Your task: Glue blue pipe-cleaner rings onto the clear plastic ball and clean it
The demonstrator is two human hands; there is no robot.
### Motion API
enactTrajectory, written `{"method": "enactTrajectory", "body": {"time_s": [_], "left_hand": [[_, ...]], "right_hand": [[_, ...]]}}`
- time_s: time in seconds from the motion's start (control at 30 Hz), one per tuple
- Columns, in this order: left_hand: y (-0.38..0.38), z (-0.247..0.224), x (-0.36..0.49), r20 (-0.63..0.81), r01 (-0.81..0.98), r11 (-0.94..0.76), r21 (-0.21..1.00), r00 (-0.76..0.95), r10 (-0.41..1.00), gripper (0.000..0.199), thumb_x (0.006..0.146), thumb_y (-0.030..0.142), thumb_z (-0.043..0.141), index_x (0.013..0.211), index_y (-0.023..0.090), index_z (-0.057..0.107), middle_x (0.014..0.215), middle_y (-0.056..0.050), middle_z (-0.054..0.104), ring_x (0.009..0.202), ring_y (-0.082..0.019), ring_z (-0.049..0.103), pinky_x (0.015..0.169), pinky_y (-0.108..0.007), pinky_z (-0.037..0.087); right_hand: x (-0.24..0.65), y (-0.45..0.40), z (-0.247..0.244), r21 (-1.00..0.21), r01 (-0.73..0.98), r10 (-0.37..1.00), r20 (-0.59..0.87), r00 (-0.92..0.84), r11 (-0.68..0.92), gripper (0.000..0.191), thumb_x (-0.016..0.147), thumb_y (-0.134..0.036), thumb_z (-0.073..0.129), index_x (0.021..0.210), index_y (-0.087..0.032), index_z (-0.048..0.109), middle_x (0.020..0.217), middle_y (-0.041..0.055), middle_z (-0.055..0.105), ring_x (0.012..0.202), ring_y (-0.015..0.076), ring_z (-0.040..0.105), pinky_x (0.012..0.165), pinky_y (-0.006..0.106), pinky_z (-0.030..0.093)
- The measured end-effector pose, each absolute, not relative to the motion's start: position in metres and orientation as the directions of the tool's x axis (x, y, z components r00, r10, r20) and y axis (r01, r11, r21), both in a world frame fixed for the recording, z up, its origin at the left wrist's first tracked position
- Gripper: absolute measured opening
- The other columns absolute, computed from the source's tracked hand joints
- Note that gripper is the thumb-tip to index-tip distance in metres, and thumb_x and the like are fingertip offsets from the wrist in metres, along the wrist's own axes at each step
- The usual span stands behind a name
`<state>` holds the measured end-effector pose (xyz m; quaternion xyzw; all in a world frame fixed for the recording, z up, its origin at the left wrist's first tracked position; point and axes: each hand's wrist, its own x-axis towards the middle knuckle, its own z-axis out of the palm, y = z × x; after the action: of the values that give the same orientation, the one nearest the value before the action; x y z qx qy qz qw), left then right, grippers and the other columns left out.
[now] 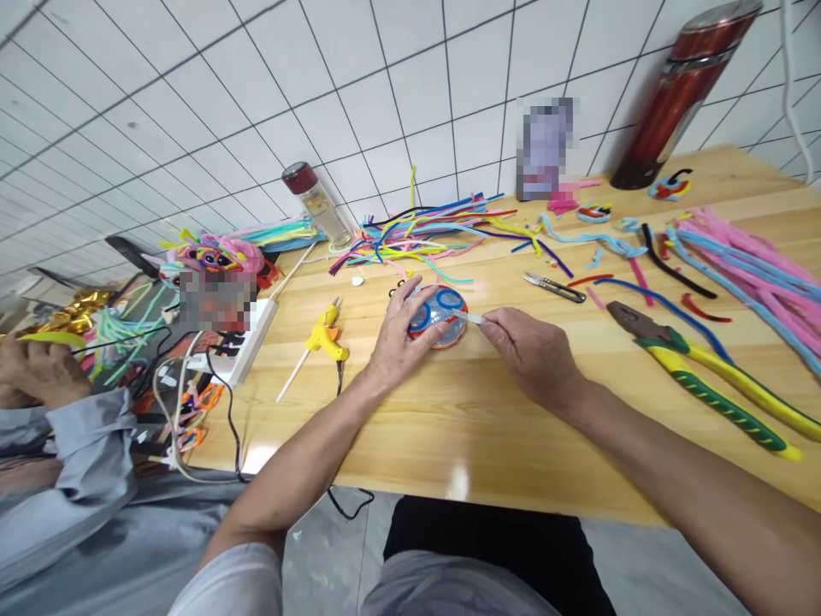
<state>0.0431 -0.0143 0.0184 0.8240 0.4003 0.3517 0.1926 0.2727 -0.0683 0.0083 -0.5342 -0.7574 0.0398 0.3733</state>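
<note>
Nearest the camera, the person's grey shirt sits just below the front edge of the wood-grained counter. Midway toward its back edge, the left hand curls spread fingers over a clear dome with blue rings, apparently steadying it, while the right hand's fingers pinch a whitish strip, perhaps for fine control; whether its tip touches is unclear. Pipe cleaners line the back edge beneath a white tiled wall, with combination pliers toward the right edge and grey floor below.
</note>
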Motion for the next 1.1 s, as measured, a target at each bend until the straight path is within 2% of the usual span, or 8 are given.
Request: {"method": "enactTrajectory", "body": {"time_s": [0.13,0.3,0.4,0.73,0.97,1.1], "left_hand": [[-0.0139,0.0228,0.0382,0.374,0.494,-0.613,0.617,0.501,0.781,0.060,0.098,0.057,0.058,0.151,0.029,0.049,0.163,-0.014,0.040,0.158,-0.031,0.032,0.126,-0.055,0.034],[-0.0105,0.0192,0.0407,0.421,0.455,-0.637,0.622,0.491,0.762,0.075,0.082,0.064,0.076,0.145,0.028,0.054,0.160,-0.017,0.045,0.155,-0.036,0.036,0.124,-0.057,0.036],[-0.0077,0.0173,0.0428,0.445,0.443,-0.652,0.616,0.487,0.752,0.077,0.077,0.062,0.082,0.141,0.028,0.056,0.156,-0.017,0.049,0.152,-0.035,0.041,0.123,-0.058,0.037],[-0.0104,0.0171,0.0480,0.490,0.448,-0.680,0.580,0.475,0.731,0.062,0.082,0.055,0.081,0.135,0.028,0.063,0.153,-0.014,0.050,0.147,-0.032,0.047,0.120,-0.052,0.042],[-0.0074,0.0159,0.0468,0.453,0.434,-0.660,0.614,0.492,0.744,0.068,0.079,0.056,0.083,0.139,0.031,0.062,0.150,-0.014,0.052,0.146,-0.033,0.048,0.121,-0.055,0.041],[-0.0069,0.0175,0.0463,0.447,0.413,-0.667,0.620,0.513,0.733,0.066,0.082,0.054,0.081,0.141,0.031,0.061,0.151,-0.015,0.053,0.146,-0.032,0.048,0.121,-0.054,0.041]], "right_hand": [[0.2748,-0.0706,0.0129,-0.400,0.807,0.818,0.550,-0.168,0.435,0.042,0.109,-0.044,0.039,0.090,-0.020,0.069,0.082,0.0042,0.073,0.075,0.0151,0.065,0.062,0.027,0.035],[0.2724,-0.0721,0.0138,-0.311,0.847,0.831,0.501,-0.240,0.432,0.046,0.110,-0.045,0.037,0.088,-0.020,0.069,0.081,0.0054,0.073,0.074,0.0156,0.064,0.060,0.030,0.031],[0.2712,-0.0723,0.0136,-0.283,0.859,0.836,0.486,-0.255,0.426,0.048,0.110,-0.046,0.037,0.087,-0.019,0.069,0.079,0.0055,0.072,0.071,0.0156,0.062,0.060,0.030,0.029],[0.2704,-0.0701,0.0118,-0.231,0.869,0.828,0.481,-0.290,0.438,0.052,0.111,-0.047,0.033,0.091,-0.019,0.072,0.079,0.0056,0.072,0.069,0.0153,0.059,0.060,0.031,0.027],[0.2759,-0.0686,0.0117,-0.236,0.849,0.819,0.474,-0.325,0.473,0.050,0.110,-0.046,0.035,0.092,-0.019,0.073,0.078,0.0054,0.071,0.068,0.0154,0.059,0.061,0.030,0.028],[0.2761,-0.0678,0.0132,-0.221,0.852,0.814,0.477,-0.330,0.475,0.049,0.110,-0.045,0.036,0.091,-0.019,0.072,0.077,0.0062,0.070,0.066,0.0157,0.058,0.061,0.031,0.027]]}}
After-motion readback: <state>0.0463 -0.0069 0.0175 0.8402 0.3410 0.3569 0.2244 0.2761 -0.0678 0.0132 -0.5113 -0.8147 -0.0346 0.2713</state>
